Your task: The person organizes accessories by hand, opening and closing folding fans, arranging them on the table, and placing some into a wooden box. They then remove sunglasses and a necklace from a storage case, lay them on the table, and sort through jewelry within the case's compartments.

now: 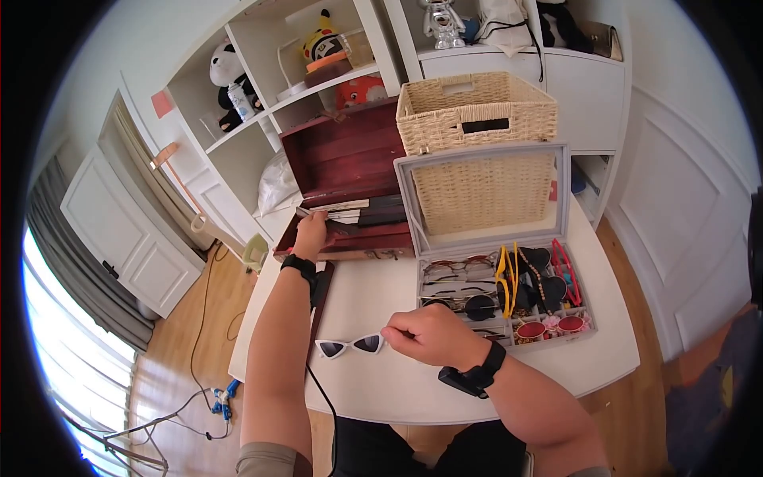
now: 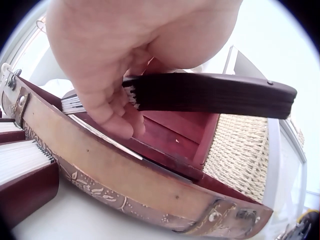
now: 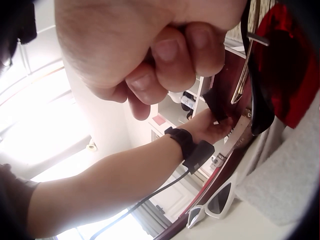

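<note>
My left hand (image 1: 312, 233) is over the open maroon wooden case (image 1: 342, 171), gripping a dark folded fan (image 2: 210, 94) by one end. Pale and dark folded fans (image 1: 346, 213) lie inside the case below the fingers. My right hand (image 1: 429, 330) has its fingers curled in, with nothing visible in them. Just left of it, white-framed sunglasses (image 1: 334, 348) with dark lenses lie on the white table (image 1: 373, 397). To its right is an open grey display box (image 1: 548, 338) with several pairs of glasses in compartments, among them red-lensed sunglasses (image 1: 531, 330).
A woven basket (image 1: 477, 111) stands behind the display box's raised clear lid (image 1: 485, 187). Beside the maroon case's front lies a dark red book-like thing (image 2: 30, 192) with pale layered edges. Shelves with toys rise behind the table. A black cable (image 1: 324, 393) runs from the left wrist.
</note>
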Available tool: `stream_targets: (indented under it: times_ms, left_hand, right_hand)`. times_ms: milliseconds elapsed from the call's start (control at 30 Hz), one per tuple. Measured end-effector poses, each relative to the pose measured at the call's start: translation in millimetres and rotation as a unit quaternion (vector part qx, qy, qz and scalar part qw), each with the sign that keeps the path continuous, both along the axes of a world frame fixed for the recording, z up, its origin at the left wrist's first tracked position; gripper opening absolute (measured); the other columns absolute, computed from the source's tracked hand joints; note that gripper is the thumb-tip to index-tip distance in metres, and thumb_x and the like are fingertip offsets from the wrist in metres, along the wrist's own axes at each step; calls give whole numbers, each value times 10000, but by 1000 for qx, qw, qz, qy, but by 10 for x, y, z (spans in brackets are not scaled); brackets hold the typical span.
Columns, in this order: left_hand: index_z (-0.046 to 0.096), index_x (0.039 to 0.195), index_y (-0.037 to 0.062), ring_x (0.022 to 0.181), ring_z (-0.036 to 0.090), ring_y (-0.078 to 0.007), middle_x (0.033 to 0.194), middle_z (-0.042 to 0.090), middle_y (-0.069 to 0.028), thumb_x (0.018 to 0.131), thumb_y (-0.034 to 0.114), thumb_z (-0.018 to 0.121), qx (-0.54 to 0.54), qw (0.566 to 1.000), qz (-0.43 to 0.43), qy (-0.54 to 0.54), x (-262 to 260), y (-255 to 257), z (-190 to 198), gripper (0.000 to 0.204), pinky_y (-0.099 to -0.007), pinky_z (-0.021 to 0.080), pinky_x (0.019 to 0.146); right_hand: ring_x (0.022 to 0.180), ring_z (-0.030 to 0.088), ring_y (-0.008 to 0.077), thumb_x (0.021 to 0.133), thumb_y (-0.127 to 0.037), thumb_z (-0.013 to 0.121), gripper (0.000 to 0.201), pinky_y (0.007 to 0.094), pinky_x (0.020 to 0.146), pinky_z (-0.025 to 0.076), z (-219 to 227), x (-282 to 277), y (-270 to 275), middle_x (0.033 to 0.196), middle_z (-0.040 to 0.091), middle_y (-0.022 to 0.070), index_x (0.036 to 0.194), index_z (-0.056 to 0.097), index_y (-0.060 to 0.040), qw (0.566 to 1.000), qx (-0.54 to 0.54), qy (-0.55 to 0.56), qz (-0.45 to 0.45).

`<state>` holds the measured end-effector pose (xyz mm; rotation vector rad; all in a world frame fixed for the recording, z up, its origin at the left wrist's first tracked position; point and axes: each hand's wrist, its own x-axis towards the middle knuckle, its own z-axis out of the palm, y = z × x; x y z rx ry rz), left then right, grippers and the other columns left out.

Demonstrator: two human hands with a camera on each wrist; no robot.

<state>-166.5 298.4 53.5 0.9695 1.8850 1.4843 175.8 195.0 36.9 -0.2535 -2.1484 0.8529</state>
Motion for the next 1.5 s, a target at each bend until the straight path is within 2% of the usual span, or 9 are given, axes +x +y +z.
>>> stream_targets:
  times_ms: [267, 367, 600, 700, 767, 900, 1000, 1100, 1500]
  left_hand:
    - [587, 1351, -31, 1140, 587, -225, 1250, 651, -155, 985, 247, 430, -37, 993, -95, 60, -219, 16, -228, 486, -294, 432, 993]
    - [459, 1436, -39, 1095, 666, -262, 1211, 625, -149, 978, 61, 341, -50, 985, -139, 87, -309, 9, -194, 483, -383, 545, 988]
    - [530, 1399, -42, 1036, 669, -239, 1166, 692, -141, 935, 81, 488, -10, 978, -179, 106, -212, -201, -110, 482, -331, 509, 921]
    - [521, 1381, -36, 974, 710, -315, 1063, 721, -206, 926, 52, 512, -14, 940, -178, 291, -269, -229, -106, 464, -376, 537, 888]
    - [566, 1252, -36, 976, 697, -381, 990, 709, -264, 948, 105, 554, -40, 850, -85, 519, 51, -450, 135, 335, -454, 538, 865]
    - [581, 1111, -16, 946, 680, -427, 961, 710, -252, 954, 164, 600, -114, 794, -62, 593, 179, -440, 293, 239, -514, 544, 816]
    - [640, 1047, 38, 917, 721, -374, 939, 737, -174, 957, 182, 595, -162, 696, -51, 697, 204, -367, 305, 176, -489, 593, 742]
    - [698, 999, 48, 935, 733, -347, 971, 746, -160, 956, 149, 567, -216, 639, -55, 736, 266, -249, 249, 171, -454, 601, 779]
    - [745, 1125, 69, 1093, 704, -339, 1188, 720, -172, 954, 193, 547, -384, 600, -88, 697, 686, 202, 223, 289, -511, 563, 901]
  right_hand:
    - [537, 593, 309, 944, -192, 646, 204, 373, 529, 465, 15, -1, -7, 607, 588, 139, 816, 681, -37, 1000, -2, 3, 0]
    - [539, 593, 309, 942, -190, 648, 202, 374, 529, 465, 27, 4, -14, 609, 589, 142, 817, 681, -35, 1000, -1, 5, 1]
    - [561, 605, 344, 948, -234, 638, 225, 408, 547, 486, 1, -3, -2, 621, 609, 139, 808, 671, -62, 1000, -6, 1, 1]
    - [557, 603, 342, 951, -229, 635, 228, 409, 545, 484, 1, -6, 2, 617, 607, 140, 804, 667, -59, 1000, 1, -8, 1]
    - [556, 605, 341, 953, -228, 634, 233, 409, 544, 484, 0, -8, 7, 614, 604, 142, 797, 662, -57, 1000, 2, -2, 2]
    - [557, 606, 341, 954, -228, 631, 234, 410, 546, 486, 2, -9, 4, 615, 606, 141, 798, 662, -56, 1000, -2, -2, 4]
    - [563, 609, 342, 956, -228, 626, 233, 410, 548, 488, 13, -2, -1, 619, 611, 140, 804, 667, -56, 1000, -7, -10, 5]
    - [569, 614, 343, 955, -228, 626, 230, 408, 553, 493, 25, -1, -3, 622, 615, 137, 808, 671, -56, 1000, -10, -13, 2]
    - [576, 609, 347, 958, -250, 622, 237, 417, 555, 491, -21, -10, 9, 625, 619, 120, 805, 662, -74, 1000, -24, -18, 3]
